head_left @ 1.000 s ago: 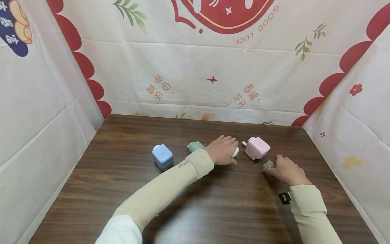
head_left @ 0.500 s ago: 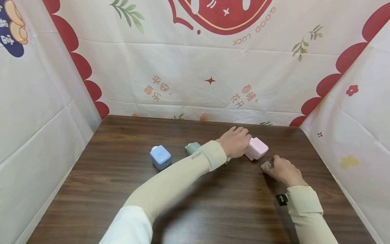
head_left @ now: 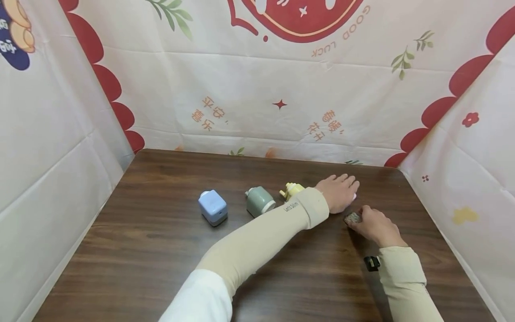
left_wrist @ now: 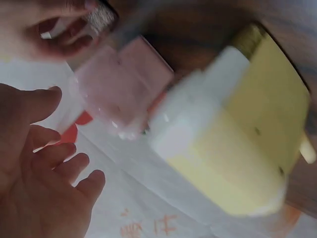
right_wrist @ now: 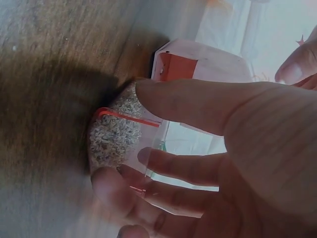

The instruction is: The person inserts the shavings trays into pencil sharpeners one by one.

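My right hand [head_left: 377,226] grips a small clear box [right_wrist: 116,134] filled with grey-white flakes and crossed by a thin red line. In the right wrist view, thumb and fingers lie around its sides. My left hand [head_left: 339,194] is over a boxy pink thing [left_wrist: 121,87], possibly a hand-crank pencil sharpener, and mostly hides it in the head view. Its fingers look loose, with nothing between them in the left wrist view; whether it touches the pink thing is unclear. A similar yellow one [head_left: 293,189] is partly behind the left forearm.
Farther left on the brown wooden table [head_left: 161,250] stand a similar green thing [head_left: 257,201] with a white knob and a blue one [head_left: 213,207]. A printed white cloth [head_left: 241,80] hangs behind the table and along both sides.
My left hand has moved right, from over the yellow thing to over the pink one. The yellow and green things show more now. The right hand stays in place with the clear box.
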A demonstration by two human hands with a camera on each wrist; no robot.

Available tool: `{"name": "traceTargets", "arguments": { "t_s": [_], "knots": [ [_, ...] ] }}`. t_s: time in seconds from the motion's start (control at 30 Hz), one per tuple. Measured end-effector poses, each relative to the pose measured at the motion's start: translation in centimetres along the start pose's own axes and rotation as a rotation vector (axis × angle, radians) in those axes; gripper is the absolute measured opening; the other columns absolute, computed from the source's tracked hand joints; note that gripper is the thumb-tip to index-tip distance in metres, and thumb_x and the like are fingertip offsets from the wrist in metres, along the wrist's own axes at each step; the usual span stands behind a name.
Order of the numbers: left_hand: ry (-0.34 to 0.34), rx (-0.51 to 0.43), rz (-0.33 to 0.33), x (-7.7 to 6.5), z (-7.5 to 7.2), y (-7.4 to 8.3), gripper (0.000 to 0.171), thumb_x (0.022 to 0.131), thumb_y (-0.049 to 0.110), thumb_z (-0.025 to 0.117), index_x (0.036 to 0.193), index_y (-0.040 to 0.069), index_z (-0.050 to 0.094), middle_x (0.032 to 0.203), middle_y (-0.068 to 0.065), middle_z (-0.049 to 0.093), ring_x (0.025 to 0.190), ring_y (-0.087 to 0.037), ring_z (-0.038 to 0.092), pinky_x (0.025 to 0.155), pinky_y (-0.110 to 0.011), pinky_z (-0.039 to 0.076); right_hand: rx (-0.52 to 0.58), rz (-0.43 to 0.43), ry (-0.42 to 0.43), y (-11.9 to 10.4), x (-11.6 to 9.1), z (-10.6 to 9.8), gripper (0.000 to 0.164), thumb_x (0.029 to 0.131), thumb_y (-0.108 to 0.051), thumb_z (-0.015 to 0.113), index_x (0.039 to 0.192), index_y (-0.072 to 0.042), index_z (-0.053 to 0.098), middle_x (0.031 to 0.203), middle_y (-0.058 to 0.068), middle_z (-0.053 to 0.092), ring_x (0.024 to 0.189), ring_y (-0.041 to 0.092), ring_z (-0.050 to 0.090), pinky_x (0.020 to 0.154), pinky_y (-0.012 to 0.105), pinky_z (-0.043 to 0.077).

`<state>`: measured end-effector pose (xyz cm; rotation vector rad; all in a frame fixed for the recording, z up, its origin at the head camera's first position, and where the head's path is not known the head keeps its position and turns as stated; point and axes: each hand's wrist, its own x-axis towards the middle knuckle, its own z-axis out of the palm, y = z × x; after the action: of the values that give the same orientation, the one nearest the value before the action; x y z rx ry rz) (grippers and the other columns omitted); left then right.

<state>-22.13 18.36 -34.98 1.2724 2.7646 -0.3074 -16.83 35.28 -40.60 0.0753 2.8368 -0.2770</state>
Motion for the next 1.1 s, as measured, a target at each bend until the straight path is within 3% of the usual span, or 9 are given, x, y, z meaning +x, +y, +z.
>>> {"name": "traceTargets", "arguments": {
  "t_s": [0.1, 0.4, 0.7, 0.8, 0.93, 1.1],
  "knots": [
    [-0.008, -0.003, 0.005, 0.3, 0.4, 0.8, 0.053, 0.106, 0.035, 0.017, 0.157, 0.021, 0.013, 0.165, 0.005, 0.012, 0.147, -0.011, 0.011, 0.122, -0.028, 0.020, 0.002, -0.004, 0.002, -0.2, 0.0, 0.0, 0.070, 0.088, -0.044, 0.062, 0.122, 0.015, 0.048, 0.117, 0.040, 0.057, 0.098, 0.051, 0.057, 0.076, 0.068, 0.049],
    [0.005, 0.009, -0.034, 1.0, 0.9, 0.8, 0.050, 0.107, 0.034, 0.021, 0.156, 0.023, 0.019, 0.163, 0.006, 0.018, 0.146, -0.011, 0.016, 0.121, -0.029, 0.024, 0.013, -0.008, 0.005, -1.0, 0.0, 0.2, 0.072, 0.088, -0.042, 0.062, 0.128, 0.015, 0.045, 0.123, 0.042, 0.052, 0.106, 0.055, 0.053, 0.081, 0.071, 0.047],
    [-0.019, 0.030, 0.040, 1.9, 1.0, 0.9, 0.039, 0.105, 0.019, 0.037, 0.143, 0.023, 0.045, 0.145, 0.008, 0.050, 0.130, -0.008, 0.042, 0.108, -0.022, 0.041, 0.014, 0.019, 0.006, -0.7, -0.3, 0.1, 0.073, 0.088, -0.042, 0.062, 0.130, 0.014, 0.043, 0.128, 0.044, 0.049, 0.109, 0.058, 0.050, 0.080, 0.071, 0.047],
    [0.029, -0.002, 0.035, 2.3, 1.5, 0.8, 0.034, 0.105, 0.019, 0.038, 0.135, 0.024, 0.054, 0.135, 0.008, 0.059, 0.120, -0.007, 0.052, 0.098, -0.022, 0.050, 0.014, 0.018, 0.011, -0.6, -0.4, 0.1, 0.074, 0.088, -0.044, 0.062, 0.130, 0.014, 0.043, 0.127, 0.043, 0.049, 0.109, 0.057, 0.050, 0.079, 0.071, 0.047],
    [0.112, -0.049, 0.048, 2.6, 1.8, 0.7, 0.030, 0.104, 0.020, 0.040, 0.118, 0.023, 0.067, 0.112, 0.008, 0.071, 0.092, -0.005, 0.064, 0.078, -0.019, 0.056, 0.019, 0.019, 0.011, -0.5, -0.5, 0.2, 0.073, 0.088, -0.044, 0.063, 0.130, 0.013, 0.044, 0.126, 0.043, 0.050, 0.107, 0.056, 0.052, 0.078, 0.069, 0.047],
    [0.172, -0.097, 0.054, 2.5, 1.8, 0.8, 0.030, 0.104, 0.021, 0.042, 0.106, 0.023, 0.072, 0.097, 0.008, 0.074, 0.073, -0.005, 0.064, 0.067, -0.019, 0.057, 0.024, 0.022, 0.017, -0.3, -0.5, 0.2, 0.073, 0.087, -0.044, 0.063, 0.129, 0.013, 0.045, 0.126, 0.042, 0.050, 0.106, 0.056, 0.052, 0.077, 0.068, 0.048]
  ]
}}
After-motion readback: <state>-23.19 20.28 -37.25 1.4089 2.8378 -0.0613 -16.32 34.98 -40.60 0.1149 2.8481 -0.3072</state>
